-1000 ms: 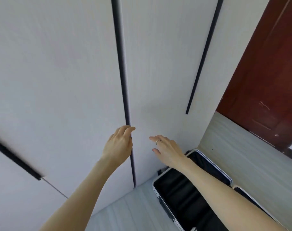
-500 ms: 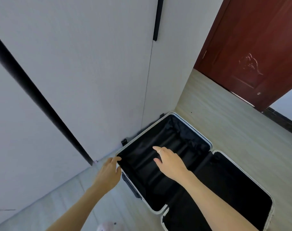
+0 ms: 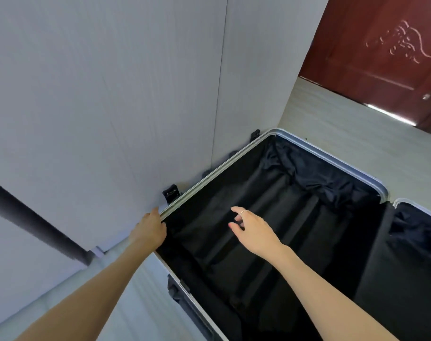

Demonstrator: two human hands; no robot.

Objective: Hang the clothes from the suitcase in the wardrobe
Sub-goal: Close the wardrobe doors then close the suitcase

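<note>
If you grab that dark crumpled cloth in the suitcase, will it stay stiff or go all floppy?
Probably floppy: the dark cloth lies bunched in soft wrinkles at the suitcase's far end. Likely light too, since it looks thin. Its slight sheen hints it may be slippery.

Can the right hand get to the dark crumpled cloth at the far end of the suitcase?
Probably yes. The right hand hovers open over the open suitcase, holding nothing, and nothing lies between it and the cloth. It just needs to stretch farther in.
</note>
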